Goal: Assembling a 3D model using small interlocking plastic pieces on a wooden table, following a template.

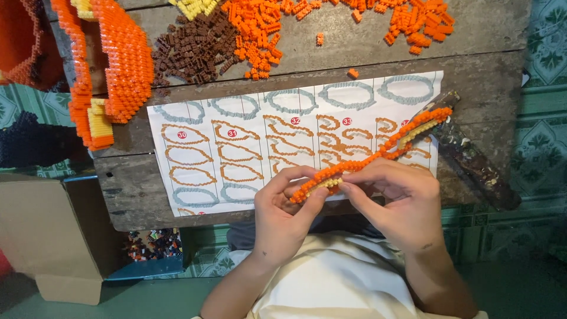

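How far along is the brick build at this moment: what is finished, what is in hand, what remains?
Done: a large curved orange-and-yellow section sits at the table's far left. In hand: the left hand and right hand both grip a long thin orange strip above the instruction sheet. Left: loose orange bricks and brown bricks lie unused on the wooden table.

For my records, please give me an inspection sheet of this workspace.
Surface: worn wooden table, a printed pattern sheet on it.
Job's things: curved orange and yellow brick strip, held over the sheet.
Clutter: loose orange bricks, brown bricks, big orange built piece.
Grips: left hand and right hand both pinch the strip.
Cables: nothing seen.
Surroundings: cardboard box, patterned green floor.
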